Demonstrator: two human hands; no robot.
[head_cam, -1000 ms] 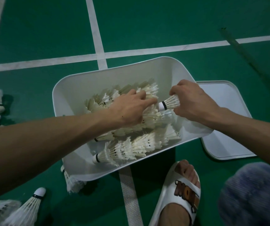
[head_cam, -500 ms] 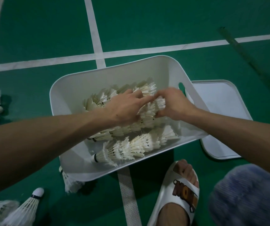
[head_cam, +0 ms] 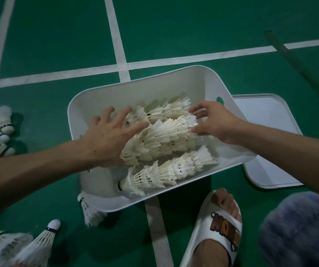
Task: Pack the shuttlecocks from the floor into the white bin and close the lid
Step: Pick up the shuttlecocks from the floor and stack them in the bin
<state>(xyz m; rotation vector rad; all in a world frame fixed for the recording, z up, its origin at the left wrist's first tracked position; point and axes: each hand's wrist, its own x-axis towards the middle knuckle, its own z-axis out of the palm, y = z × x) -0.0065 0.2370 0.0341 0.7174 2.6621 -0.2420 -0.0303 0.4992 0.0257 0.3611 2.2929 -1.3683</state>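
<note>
Left hand [head_cam: 108, 135] and right hand [head_cam: 216, 120] — fingers [head_cam: 125, 112] apart, seemingly on shuttlecocks [head_cam: 166, 132] in white bin [head_cam: 135, 93]

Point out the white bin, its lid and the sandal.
white bin [head_cam: 154, 91]: head view, inner face of its far wall.
lid [head_cam: 266, 110]: head view, bare top surface, above the right forearm.
sandal [head_cam: 222, 226]: head view, printed strap across the foot.
</note>
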